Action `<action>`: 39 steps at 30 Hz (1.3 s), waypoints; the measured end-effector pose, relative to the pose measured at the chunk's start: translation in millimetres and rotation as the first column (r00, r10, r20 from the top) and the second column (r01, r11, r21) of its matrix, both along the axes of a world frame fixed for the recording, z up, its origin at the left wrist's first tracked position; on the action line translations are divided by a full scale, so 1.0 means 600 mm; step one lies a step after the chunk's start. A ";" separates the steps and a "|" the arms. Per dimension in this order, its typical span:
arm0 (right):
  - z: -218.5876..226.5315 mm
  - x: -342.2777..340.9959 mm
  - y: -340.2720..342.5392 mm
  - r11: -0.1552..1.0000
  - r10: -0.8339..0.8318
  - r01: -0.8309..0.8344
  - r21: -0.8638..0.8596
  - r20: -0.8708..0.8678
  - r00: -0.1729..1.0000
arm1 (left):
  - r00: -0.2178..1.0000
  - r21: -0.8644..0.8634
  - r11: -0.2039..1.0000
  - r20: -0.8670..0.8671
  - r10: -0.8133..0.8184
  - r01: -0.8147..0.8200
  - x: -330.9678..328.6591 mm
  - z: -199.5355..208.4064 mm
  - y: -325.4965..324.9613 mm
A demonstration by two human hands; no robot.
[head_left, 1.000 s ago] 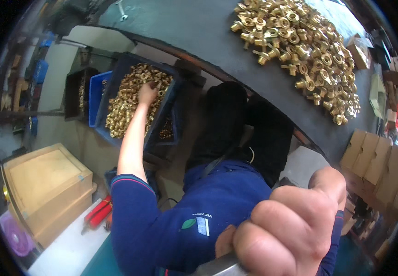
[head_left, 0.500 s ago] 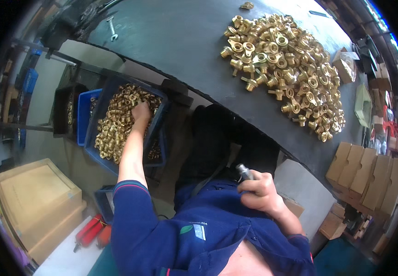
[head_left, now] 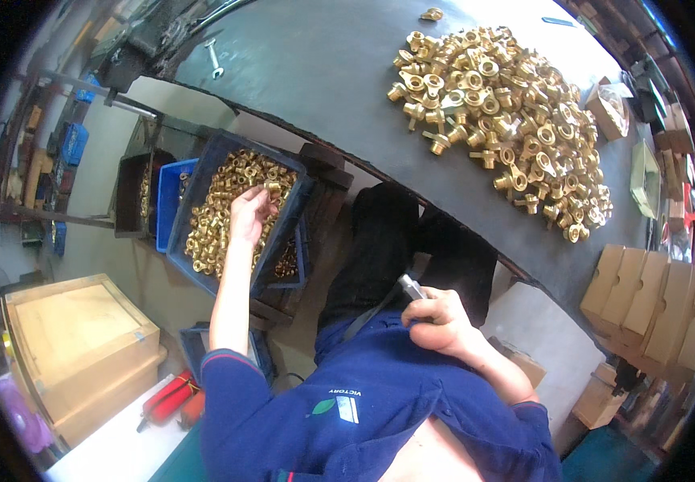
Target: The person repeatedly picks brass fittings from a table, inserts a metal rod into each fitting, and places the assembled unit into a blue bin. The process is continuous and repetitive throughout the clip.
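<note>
Over a blue bin [head_left: 177, 233] filled with small brass fittings [head_left: 209, 233], my left hand [head_left: 247, 214] has its thumb and fingers pinched on one brass fitting [head_left: 272, 188]. In front of my body, my right hand [head_left: 441, 323] is wrapped round a grey metal cylindrical tool [head_left: 412, 287]. Only the tool's tip sticks out past the fingers; the rest is hidden. On the dark table, ahead and to the right, lies a large heap of brass fittings [head_left: 508, 120] with ring-shaped flanges. One loose brass fitting [head_left: 431, 14] lies apart at the far side.
A wrench [head_left: 214, 59] lies on the dark table [head_left: 307, 72]. Several cardboard boxes [head_left: 645, 297] stand at the right. More bins, one bright blue [head_left: 168, 207], sit beside the filled bin. A wooden box [head_left: 82, 341] and red-handled tools [head_left: 164, 399] are at lower left.
My left hand has risen from among the fittings in the bin, now with one between its fingers. The right hand keeps the metal tool, shifted slightly left. The whole view has turned a little.
</note>
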State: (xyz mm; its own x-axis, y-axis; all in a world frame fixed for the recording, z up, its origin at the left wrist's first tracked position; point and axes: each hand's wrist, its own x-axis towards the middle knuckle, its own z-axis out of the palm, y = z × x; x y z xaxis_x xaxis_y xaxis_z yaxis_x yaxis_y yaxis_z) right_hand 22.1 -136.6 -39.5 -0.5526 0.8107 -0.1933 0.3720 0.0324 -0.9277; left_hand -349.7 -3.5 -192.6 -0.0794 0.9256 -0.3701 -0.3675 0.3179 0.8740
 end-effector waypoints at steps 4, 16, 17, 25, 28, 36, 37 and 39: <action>-0.006 -0.012 0.017 0.968 0.074 -0.064 0.244 -0.033 0.997 | 0.916 0.181 0.945 0.250 -0.314 0.274 0.117 0.107 -0.054; -0.002 0.014 -0.001 0.988 -0.052 0.032 0.150 0.127 0.991 | 0.683 0.052 0.681 -0.060 -0.728 0.731 0.291 0.217 -0.127; -0.004 0.014 -0.002 0.991 -0.070 0.062 0.120 0.065 0.995 | 0.661 0.058 0.660 -0.146 -0.736 0.749 0.293 0.220 -0.128; -0.018 0.005 -0.017 0.917 -0.205 0.151 0.368 0.112 0.972 | 0.685 0.094 0.681 -0.187 -0.704 0.726 0.307 0.230 -0.132; -0.027 0.015 -0.007 0.980 -0.190 0.200 0.026 -0.215 0.958 | 0.690 0.089 0.685 -0.149 -0.708 0.723 0.312 0.229 -0.130; -0.045 0.028 -0.018 0.477 -0.787 -0.465 -0.746 -0.598 0.151 | 0.631 0.121 0.621 -0.067 -0.773 0.774 0.327 0.233 -0.106; -0.045 0.031 -0.014 0.563 -0.716 -0.350 -0.749 -0.653 0.246 | 0.639 0.125 0.630 -0.063 -0.766 0.767 0.330 0.229 -0.107; -0.051 0.033 -0.012 0.954 -0.300 0.267 -0.138 -0.384 0.873 | 0.647 0.143 0.631 -0.177 -0.742 0.762 0.335 0.224 -0.110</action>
State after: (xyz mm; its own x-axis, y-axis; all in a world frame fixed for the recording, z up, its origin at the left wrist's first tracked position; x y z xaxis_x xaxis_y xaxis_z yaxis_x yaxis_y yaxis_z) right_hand 41.9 -143.8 -69.8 -0.3453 0.9354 -0.0763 -0.0452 -0.0977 -0.9942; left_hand -148.6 -69.5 -58.4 0.6521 0.7272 -0.2143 0.0100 0.2744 0.9616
